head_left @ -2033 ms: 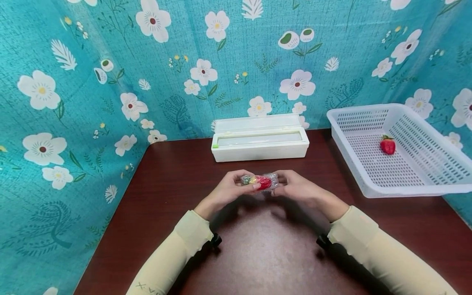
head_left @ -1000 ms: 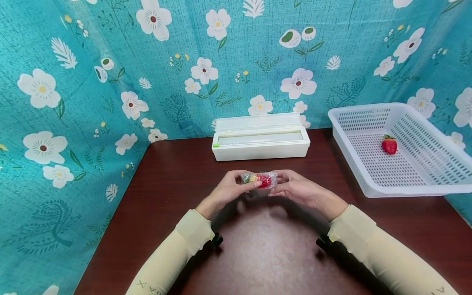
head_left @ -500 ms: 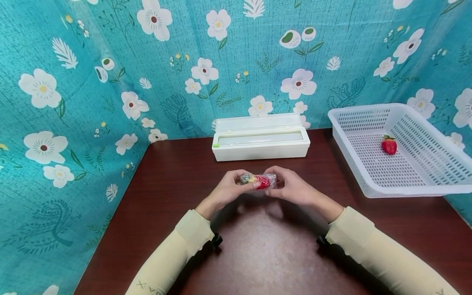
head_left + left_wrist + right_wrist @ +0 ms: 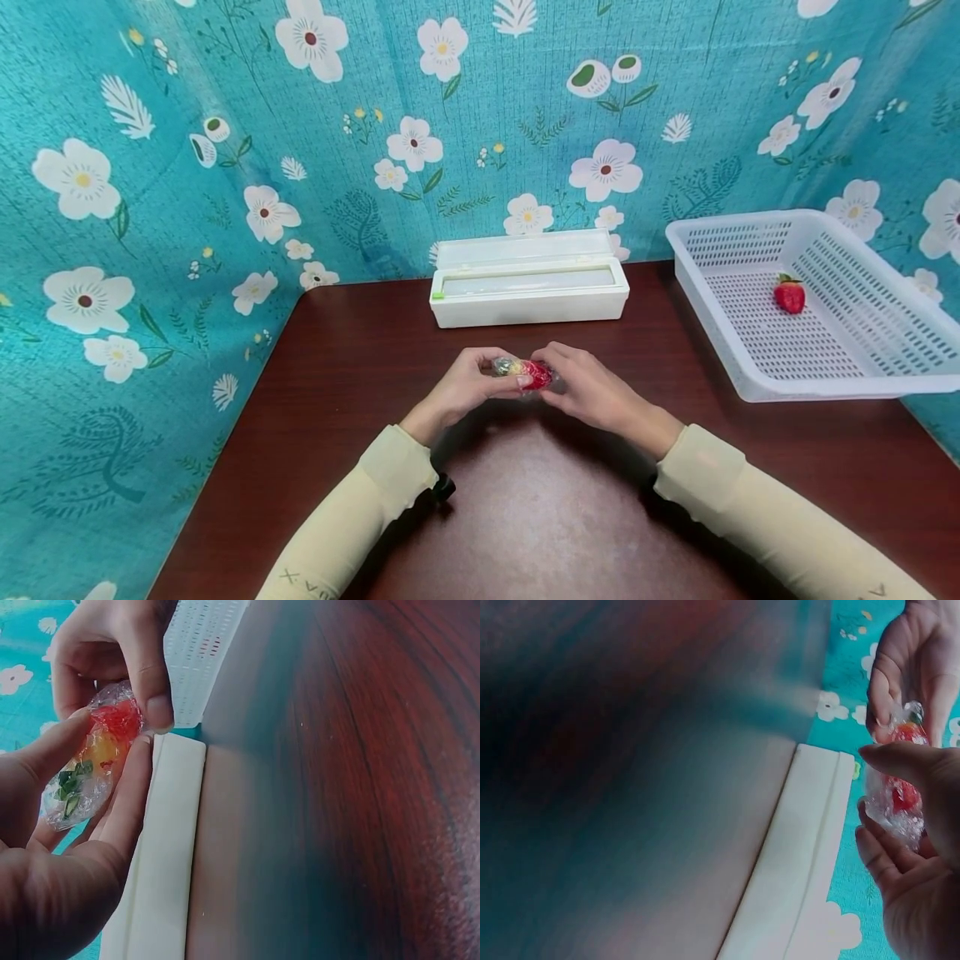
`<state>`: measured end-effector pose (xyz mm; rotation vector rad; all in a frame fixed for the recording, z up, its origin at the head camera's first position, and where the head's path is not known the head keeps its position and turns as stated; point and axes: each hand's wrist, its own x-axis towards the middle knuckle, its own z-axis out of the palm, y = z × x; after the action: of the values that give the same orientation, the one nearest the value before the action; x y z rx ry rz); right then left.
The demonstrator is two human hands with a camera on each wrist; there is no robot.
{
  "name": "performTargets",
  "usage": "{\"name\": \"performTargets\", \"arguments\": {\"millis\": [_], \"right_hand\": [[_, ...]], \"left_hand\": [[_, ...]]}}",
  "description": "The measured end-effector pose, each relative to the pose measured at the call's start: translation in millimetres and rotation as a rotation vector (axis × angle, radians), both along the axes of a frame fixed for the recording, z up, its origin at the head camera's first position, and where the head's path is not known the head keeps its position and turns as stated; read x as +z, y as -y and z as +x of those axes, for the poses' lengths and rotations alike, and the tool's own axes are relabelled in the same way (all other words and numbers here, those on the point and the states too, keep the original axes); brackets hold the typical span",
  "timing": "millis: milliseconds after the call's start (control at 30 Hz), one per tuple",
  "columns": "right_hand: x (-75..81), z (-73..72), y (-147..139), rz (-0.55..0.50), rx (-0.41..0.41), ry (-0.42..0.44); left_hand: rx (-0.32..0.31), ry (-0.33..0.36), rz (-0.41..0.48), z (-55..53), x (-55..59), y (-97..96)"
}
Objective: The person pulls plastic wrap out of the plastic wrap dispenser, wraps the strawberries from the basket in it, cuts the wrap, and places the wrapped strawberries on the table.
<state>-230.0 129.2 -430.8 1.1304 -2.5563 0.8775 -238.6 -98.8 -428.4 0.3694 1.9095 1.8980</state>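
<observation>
A red strawberry-shaped fruit (image 4: pixel 537 375), yellowish near its green leaves, is bundled in clear plastic wrap (image 4: pixel 73 804) and held above the table. My left hand (image 4: pixel 474 385) grips it around the leafy end, thumb on the near side. At the red end, my right hand (image 4: pixel 592 390) has its thumb and fingers around the wrapped tip, covering the wrap there. Crinkled film over the strawberry (image 4: pixel 904 796) shows in the right wrist view, between the right thumb and fingers. A long white box (image 4: pixel 528 308), its clear lid raised, stands just beyond both hands.
On the right stands a white perforated basket (image 4: pixel 847 387) with another strawberry (image 4: pixel 789 294) in it. Dark reddish wood forms the table (image 4: pixel 315 417). A blue flowered curtain (image 4: pixel 480 108) hangs behind and along the sides.
My right hand has shifted left and turned over the red end; the wrap tail that stuck out there is now covered. My left hand stays nearly where it was.
</observation>
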Motion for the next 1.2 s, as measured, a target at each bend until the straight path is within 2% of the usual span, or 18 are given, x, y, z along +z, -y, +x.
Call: {"name": "performTargets", "arguments": {"millis": [133, 267, 467, 733, 900, 1067, 1200], "right_hand": [[-2.3, 0.2, 2.3, -0.036, 0.000, 0.006], [-2.2, 0.0, 3.3, -0.083, -0.020, 0.056], [0.1, 0.5, 2.2, -0.087, -0.057, 0.092], [-0.8, -0.3, 0.5, -0.020, -0.052, 0.151], [-1.0, 0.0, 0.6, 0.043, -0.057, 0.159], [0.6, -1.2, -1.0, 0.045, -0.024, 0.147], [0.6, -1.6, -2.2, 0.045, -0.029, 0.140]], "left_hand": [[-0.001, 0.012, 0.003, 1.3, 1.5, -0.2], [0.007, 0.007, -0.012, 2.0, 1.8, -0.1], [-0.027, 0.002, -0.011, 2.6, -0.7, 0.6], [-0.084, 0.012, 0.031, 1.7, -0.5, 1.1], [-0.078, 0.018, 0.003, 2.4, 0.1, 1.0], [-0.072, 0.015, 0.003, 3.3, 0.7, 0.7], [-0.079, 0.011, 0.016, 2.6, -0.5, 0.8]]}}
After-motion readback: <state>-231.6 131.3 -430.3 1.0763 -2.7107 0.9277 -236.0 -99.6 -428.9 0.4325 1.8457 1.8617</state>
